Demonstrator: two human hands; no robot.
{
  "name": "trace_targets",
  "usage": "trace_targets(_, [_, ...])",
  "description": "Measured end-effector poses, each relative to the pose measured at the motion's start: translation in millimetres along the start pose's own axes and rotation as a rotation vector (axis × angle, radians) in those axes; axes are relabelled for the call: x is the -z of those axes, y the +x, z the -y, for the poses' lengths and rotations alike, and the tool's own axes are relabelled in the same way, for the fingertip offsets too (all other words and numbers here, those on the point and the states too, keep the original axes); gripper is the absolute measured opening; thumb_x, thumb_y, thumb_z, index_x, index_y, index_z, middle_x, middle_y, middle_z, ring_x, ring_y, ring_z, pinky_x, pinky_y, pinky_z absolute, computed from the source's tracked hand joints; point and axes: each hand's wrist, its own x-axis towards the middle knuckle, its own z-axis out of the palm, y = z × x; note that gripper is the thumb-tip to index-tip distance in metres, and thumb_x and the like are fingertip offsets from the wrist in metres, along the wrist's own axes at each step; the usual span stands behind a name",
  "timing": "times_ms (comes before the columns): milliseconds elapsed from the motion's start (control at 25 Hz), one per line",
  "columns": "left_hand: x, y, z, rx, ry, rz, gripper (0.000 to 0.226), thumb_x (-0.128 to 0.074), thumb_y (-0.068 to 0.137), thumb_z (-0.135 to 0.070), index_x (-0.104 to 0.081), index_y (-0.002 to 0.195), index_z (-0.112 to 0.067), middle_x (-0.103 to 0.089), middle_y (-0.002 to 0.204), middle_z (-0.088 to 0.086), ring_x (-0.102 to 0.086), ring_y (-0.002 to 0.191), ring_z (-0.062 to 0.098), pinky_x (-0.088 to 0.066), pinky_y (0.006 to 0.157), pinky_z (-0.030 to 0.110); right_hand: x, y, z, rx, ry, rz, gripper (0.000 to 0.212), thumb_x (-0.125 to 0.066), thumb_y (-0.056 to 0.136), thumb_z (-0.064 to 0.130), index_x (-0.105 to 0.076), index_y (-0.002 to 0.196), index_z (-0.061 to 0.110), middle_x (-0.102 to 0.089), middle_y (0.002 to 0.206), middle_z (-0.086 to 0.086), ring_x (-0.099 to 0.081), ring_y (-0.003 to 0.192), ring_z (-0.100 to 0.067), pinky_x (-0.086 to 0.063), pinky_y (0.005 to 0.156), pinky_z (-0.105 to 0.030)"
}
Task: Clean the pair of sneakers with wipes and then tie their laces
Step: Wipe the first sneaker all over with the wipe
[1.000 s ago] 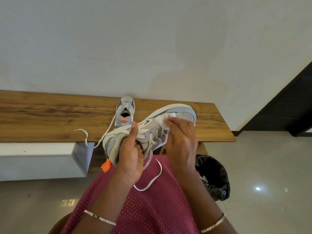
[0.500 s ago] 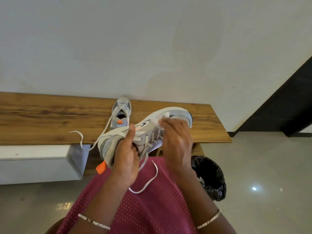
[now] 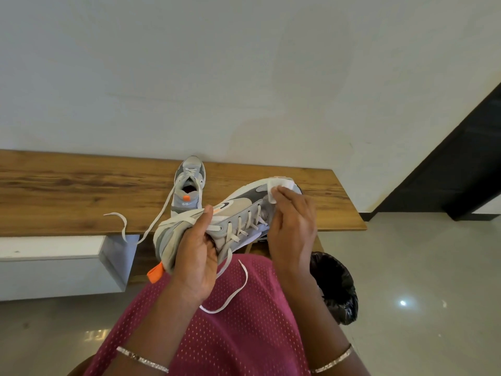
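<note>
Mid-clean, laces untied: the left hand is gripping the grey mesh sneaker, right hand pinching a white wipe onto its two-o'clock toe.

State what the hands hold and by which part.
Left hand grips the raised sneaker by its heel opening; right hand holds a wipe against the toe.

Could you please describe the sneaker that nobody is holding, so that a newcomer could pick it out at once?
Find the long wooden bench against the white wall. Near its visible middle a grey sneaker stands on the wood, toe to the wall. Unlike its twin, gripped by the left hand with the right hand holding a wipe on its toe, it is untouched.
</note>
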Motion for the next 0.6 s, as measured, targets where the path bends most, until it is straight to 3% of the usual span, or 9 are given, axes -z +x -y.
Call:
trace_targets(80, [1, 1, -1, 0.009, -0.005, -0.011, 0.05, -0.057, 0.093, -0.036, -0.06, 0.131, -0.003, -0.07, 0.122, 0.019, -0.066, 0.117, 0.03, -0.044, 0.11, 0.048, -1, -5, 2, 0.064, 0.001, -0.005, 0.027, -0.072, 0.082, -0.001, -0.073, 0.109, -0.001, -0.072, 0.108, -0.013, -0.064, 0.1, -0.029, -0.058, 0.076, -0.034])
trace_targets(200, [3, 1, -5, 0.0, -0.001, -0.031, 0.046, -0.055, 0.096, -0.034, -0.06, 0.131, -0.005, -0.071, 0.12, 0.018, -0.068, 0.114, 0.028, -0.051, 0.104, 0.045, 2, -12, -16, 0.131, -0.041, -0.026, 0.023, -0.06, 0.09, 0.01, -0.074, 0.104, -0.002, -0.072, 0.103, -0.013, -0.065, 0.096, -0.028, -0.06, 0.074, -0.036])
trace_targets(320, [1, 2, -9, -0.008, 0.0, -0.029, 0.044, -0.057, 0.093, -0.034, -0.062, 0.127, -0.006, -0.072, 0.117, 0.018, -0.07, 0.11, 0.028, -0.056, 0.095, 0.041, 6, -15, -27, 0.09, -0.068, -0.04, 0.02, -0.06, 0.09, 0.005, -0.074, 0.102, -0.002, -0.072, 0.102, -0.013, -0.065, 0.097, -0.028, -0.061, 0.073, -0.04])
trace_targets(480, [2, 2, -3, 0.058, -0.039, -0.014, 0.054, -0.061, 0.092, -0.035, -0.056, 0.135, -0.002, -0.067, 0.126, 0.022, -0.064, 0.119, 0.035, -0.043, 0.11, 0.05, 7, 0, -14, 0.09, -0.04, -0.075, 0.028, -0.052, 0.093, 0.016, -0.075, 0.102, 0.001, -0.072, 0.102, -0.011, -0.064, 0.094, -0.026, -0.059, 0.072, -0.035])
trace_targets(600, [-1, 0, 1, 0.058, -0.002, -0.022, 0.046, -0.056, 0.097, -0.032, -0.058, 0.132, -0.002, -0.069, 0.122, 0.021, -0.067, 0.116, 0.033, -0.047, 0.107, 0.049, 6, 11, -5, 0.169, 0.001, -0.034, 0.032, -0.05, 0.093, 0.019, -0.073, 0.108, 0.002, -0.071, 0.106, -0.011, -0.062, 0.098, -0.026, -0.054, 0.077, -0.03])
